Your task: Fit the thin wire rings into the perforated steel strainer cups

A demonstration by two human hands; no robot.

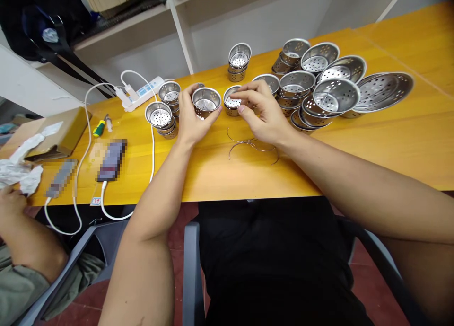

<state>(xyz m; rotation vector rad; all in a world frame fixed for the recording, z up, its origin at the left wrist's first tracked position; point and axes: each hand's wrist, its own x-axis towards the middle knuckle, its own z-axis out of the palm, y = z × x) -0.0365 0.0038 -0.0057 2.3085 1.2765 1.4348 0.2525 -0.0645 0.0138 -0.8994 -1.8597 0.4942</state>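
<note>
My left hand is wrapped round a small perforated metal cup, with the thumb along its near side and the cup's mouth facing up. My right hand has its thumb and fingers apart beside another small perforated cup; the fingertips overlap that cup's rim in view, and I cannot tell if they touch it. Below the right hand, several thin curved metal wires lie on the yellow table. Left of my left hand stand stacks of similar cups, partly hidden by the hand.
Larger perforated bowls are stacked at the right, with a wide one beyond. Another cup stack stands at the back. Leftward are a power strip, cables, two phones, a green screwdriver and a cardboard box. Someone's arm shows at far left.
</note>
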